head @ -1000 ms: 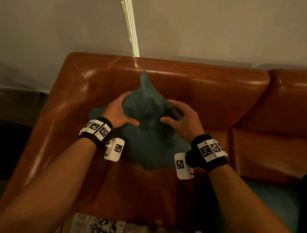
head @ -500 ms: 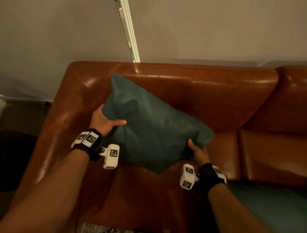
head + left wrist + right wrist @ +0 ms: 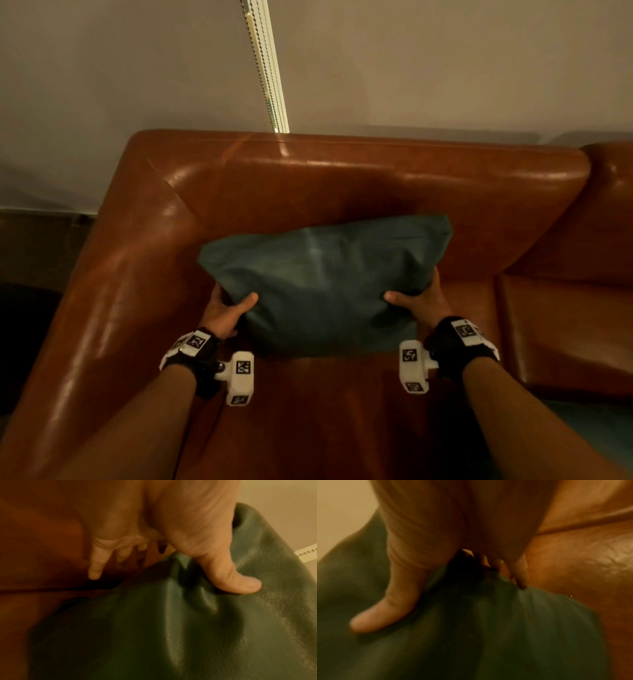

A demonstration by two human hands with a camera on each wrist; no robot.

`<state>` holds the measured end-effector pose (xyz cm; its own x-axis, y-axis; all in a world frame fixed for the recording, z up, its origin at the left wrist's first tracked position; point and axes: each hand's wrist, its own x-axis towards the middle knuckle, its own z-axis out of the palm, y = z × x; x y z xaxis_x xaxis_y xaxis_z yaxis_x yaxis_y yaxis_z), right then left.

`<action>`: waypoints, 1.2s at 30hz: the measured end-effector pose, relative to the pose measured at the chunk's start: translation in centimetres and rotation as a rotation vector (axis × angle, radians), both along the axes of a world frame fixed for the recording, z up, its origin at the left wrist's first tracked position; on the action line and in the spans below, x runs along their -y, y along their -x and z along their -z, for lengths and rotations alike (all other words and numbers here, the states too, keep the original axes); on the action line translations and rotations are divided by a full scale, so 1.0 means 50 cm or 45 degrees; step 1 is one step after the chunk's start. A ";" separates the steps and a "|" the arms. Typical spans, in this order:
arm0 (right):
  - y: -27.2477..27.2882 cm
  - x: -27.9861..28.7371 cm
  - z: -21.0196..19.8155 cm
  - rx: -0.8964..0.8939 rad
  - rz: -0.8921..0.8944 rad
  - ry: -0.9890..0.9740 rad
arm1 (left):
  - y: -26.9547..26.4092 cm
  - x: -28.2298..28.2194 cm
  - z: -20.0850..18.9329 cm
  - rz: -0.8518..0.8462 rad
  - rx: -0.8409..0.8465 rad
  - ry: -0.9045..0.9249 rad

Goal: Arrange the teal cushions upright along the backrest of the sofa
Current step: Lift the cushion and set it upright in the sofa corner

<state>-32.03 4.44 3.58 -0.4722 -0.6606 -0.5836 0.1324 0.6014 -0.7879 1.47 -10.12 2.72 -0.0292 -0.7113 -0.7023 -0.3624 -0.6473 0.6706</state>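
The left hand (image 3: 224, 310) and the right hand (image 3: 419, 301) each grip a lower side of the teal cushion (image 3: 322, 284), thumbs pressed into its front. Between them, the cushion leans against the backrest (image 3: 342, 185) of the brown sofa (image 3: 113, 291).

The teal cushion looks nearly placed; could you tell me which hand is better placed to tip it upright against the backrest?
Neither clearly: left hand and right hand each grip a lower corner of the teal cushion, thumbs in front. It needs both.
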 end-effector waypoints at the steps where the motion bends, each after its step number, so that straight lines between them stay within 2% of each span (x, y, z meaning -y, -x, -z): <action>1: 0.007 -0.003 0.009 0.046 -0.015 0.011 | 0.009 -0.003 0.006 0.003 -0.040 -0.050; 4: 0.015 -0.018 0.033 0.138 -0.079 -0.056 | 0.028 -0.012 0.013 -0.023 -0.164 -0.093; 7: -0.005 -0.037 0.046 0.090 -0.194 -0.180 | 0.020 -0.021 0.018 0.036 -0.201 0.020; 11: -0.024 -0.041 0.070 -0.029 -0.034 -0.082 | 0.033 -0.011 0.018 0.176 -0.192 0.123; 15: -0.030 -0.030 0.085 -0.045 0.021 -0.090 | 0.056 0.016 0.020 0.152 -0.259 0.155; 19: -0.033 0.002 0.112 -0.193 -0.019 -0.172 | 0.065 0.030 0.037 0.142 -0.208 0.135; 23: -0.029 0.021 0.124 -0.226 0.027 -0.298 | 0.088 0.048 0.046 -0.007 -0.166 0.138; 26: -0.044 0.008 0.110 -0.247 0.122 -0.253 | 0.089 0.040 0.052 -0.092 -0.140 0.187; 30: -0.056 -0.037 0.075 -0.179 0.102 -0.190 | 0.077 -0.003 0.038 -0.111 -0.042 0.251; 33: -0.052 -0.115 0.051 -0.172 0.048 -0.266 | 0.077 -0.072 0.030 -0.246 0.007 0.132; 36: -0.031 -0.228 0.030 -0.267 -0.174 -0.598 | 0.097 -0.184 0.032 -0.340 0.029 -0.151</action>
